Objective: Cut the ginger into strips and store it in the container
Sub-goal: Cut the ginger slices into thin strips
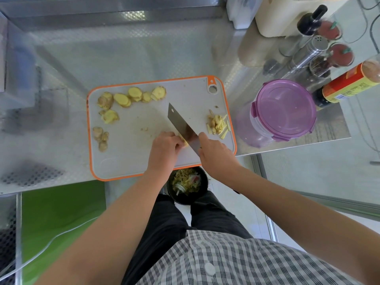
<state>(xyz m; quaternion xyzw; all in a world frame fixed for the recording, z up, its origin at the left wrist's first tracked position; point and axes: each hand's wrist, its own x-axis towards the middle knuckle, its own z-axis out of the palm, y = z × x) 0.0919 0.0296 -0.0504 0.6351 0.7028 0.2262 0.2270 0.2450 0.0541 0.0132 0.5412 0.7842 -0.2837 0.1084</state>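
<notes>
On the grey, orange-rimmed cutting board (133, 159), my left hand (164, 150) presses down on a small stack of ginger slices (184, 141), mostly hidden under my fingers. My right hand (214, 154) grips the handle of a cleaver (181, 125), whose blade rests against that ginger. Cut ginger strips (218, 124) lie in a pile at the board's right edge. Ginger slices (131, 95) line the far left of the board, with knobbly unpeeled pieces (100, 136) below them. A purple-lidded container (284, 110) stands shut to the right of the board.
Bottles, a shaker and spice jars (320, 52) crowd the back right of the steel counter. A sauce bottle (349, 85) lies beside the container. A black bin with scraps (187, 185) sits on the floor under the counter's front edge, by my legs.
</notes>
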